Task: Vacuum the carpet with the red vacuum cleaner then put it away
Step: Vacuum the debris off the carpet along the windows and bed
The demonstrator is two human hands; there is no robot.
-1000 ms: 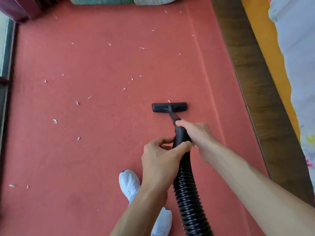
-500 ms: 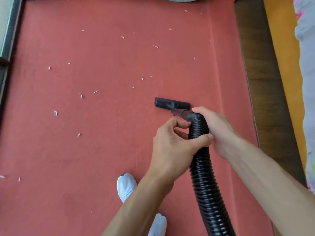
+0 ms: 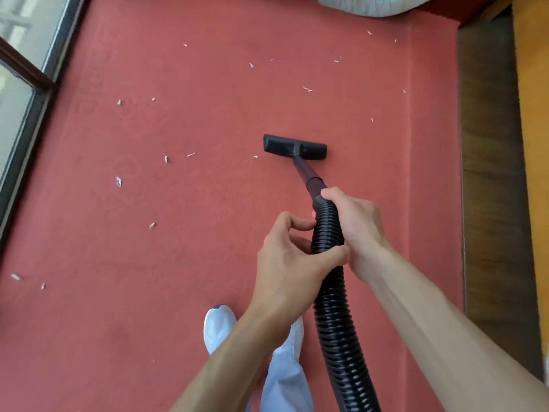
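A black ribbed vacuum hose (image 3: 337,316) runs up from the bottom edge to a thin black tube and a flat black nozzle (image 3: 295,146) resting on the red carpet (image 3: 184,239). My right hand (image 3: 353,227) grips the hose near its top end. My left hand (image 3: 292,263) wraps the hose just below it. The red vacuum body is out of view. Several small white scraps (image 3: 118,181) lie scattered on the carpet, mostly left of and beyond the nozzle.
A glass door with a dark frame (image 3: 26,93) borders the carpet on the left. A dark wooden strip (image 3: 490,173) and an orange cover (image 3: 531,144) run along the right. A pale cushion (image 3: 371,4) lies at the far edge. My white shoe (image 3: 218,328) stands below my hands.
The nozzle has been pushed forward, away from my hands, so the thin tube now shows. The view has shifted, bringing the glass door into sight on the left.
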